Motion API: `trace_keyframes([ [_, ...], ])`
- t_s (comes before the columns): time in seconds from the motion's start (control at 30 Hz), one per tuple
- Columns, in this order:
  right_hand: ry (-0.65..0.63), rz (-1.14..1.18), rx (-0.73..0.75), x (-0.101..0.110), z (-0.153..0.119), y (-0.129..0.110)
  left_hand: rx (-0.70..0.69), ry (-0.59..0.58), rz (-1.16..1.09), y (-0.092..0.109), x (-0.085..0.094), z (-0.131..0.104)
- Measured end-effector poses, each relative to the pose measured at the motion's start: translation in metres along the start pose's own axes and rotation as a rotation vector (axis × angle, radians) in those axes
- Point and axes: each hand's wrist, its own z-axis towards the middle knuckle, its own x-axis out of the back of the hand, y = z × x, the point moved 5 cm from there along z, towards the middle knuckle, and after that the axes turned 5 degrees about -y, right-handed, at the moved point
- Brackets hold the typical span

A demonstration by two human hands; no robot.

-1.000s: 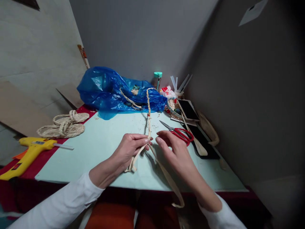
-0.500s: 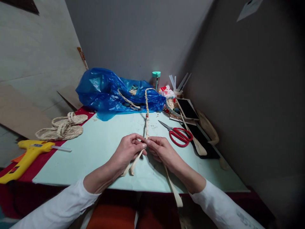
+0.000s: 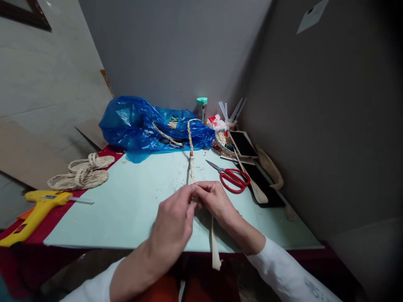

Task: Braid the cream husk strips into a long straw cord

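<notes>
Pinching the near end of a thin, cream-coloured plaited fibre braid (image 3: 190,142), the fingers of our right hand (image 3: 217,201) are closed over the middle of the worktop (image 3: 132,197). The fingers of our left hand (image 3: 171,222) curl in to meet them, but their tips are hidden, so we cannot tell whether they grip a strand. Beneath our right hand, a flat pale fibre strip (image 3: 214,247) hangs past the near edge. From our fingers the braid runs away from us, past a small red band (image 3: 191,154), to a crumpled blue plastic bag (image 3: 132,126). Near our right hand lie red-handled metal scissors (image 3: 234,181), blades pointing away and to the left. Beyond them we see a phone with a dark screen (image 3: 243,144) and a small cup of translucent sticks (image 3: 231,125). Over on our left sit two woven straw sandals (image 3: 83,173), with a yellow glue gun (image 3: 39,209) nearer us.
</notes>
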Motion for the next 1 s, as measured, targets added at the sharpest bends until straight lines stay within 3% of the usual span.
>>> trace_keyframes([
  [0.07,-0.013,0.165,-0.064,-0.001,-0.001,0.004,-0.173,-0.022,0.116,0.011,-0.014,-0.014],
  [0.13,-0.012,0.272,-0.105,-0.002,-0.002,0.005,-0.22,-0.045,0.11,0.013,-0.018,-0.02],
  [0.23,-0.004,0.283,-0.103,-0.002,-0.002,0.004,-0.043,-0.007,-0.017,0.005,0.001,-0.009],
  [0.3,-0.004,0.257,-0.094,-0.002,-0.003,0.004,0.088,0.105,-0.072,-0.004,0.02,0.007],
  [0.33,-0.013,0.251,-0.085,-0.002,-0.003,0.003,0.124,0.065,-0.157,-0.008,0.022,0.017],
  [0.47,-0.033,0.209,-0.007,-0.001,-0.003,0.001,0.359,-0.449,-0.74,-0.024,-0.009,0.036],
  [0.53,-0.014,0.106,0.033,0.002,-0.003,-0.001,0.423,-0.524,-0.912,-0.026,-0.019,0.035],
  [0.67,0.027,-0.261,0.114,0.005,-0.008,-0.011,0.416,-0.485,-0.943,-0.028,-0.021,0.03],
  [0.8,0.146,-0.71,0.133,0.003,-0.02,-0.022,0.436,-0.398,-0.793,-0.033,-0.016,0.023],
  [1.0,0.224,-0.847,0.171,-0.003,-0.034,-0.024,0.441,-0.289,-0.668,-0.036,-0.013,0.021],
])
